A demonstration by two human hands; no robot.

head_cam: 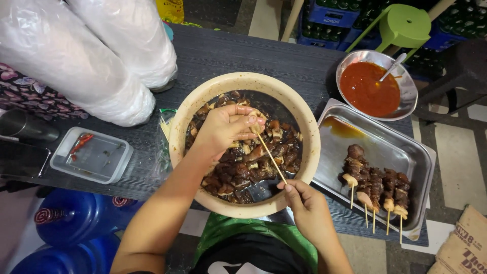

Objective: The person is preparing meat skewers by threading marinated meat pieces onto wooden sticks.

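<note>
A wide tan bowl [188,117] full of dark marinated meat pieces sits in the middle of the dark table. My left hand [223,128] is over the bowl, pinching a pale piece of meat [256,121] at the tip of a thin bamboo skewer [271,158]. My right hand [307,208] holds the skewer's lower end at the bowl's near rim. To the right a metal tray [378,139] carries several finished meat skewers [376,186].
A metal bowl of red sauce [369,90] with a spoon stands behind the tray. Clear plastic-wrapped stacks [96,56] lie at the back left, a lidded plastic box [92,155] near the left edge. Blue water jugs [71,218] and bottle crates stand on the floor.
</note>
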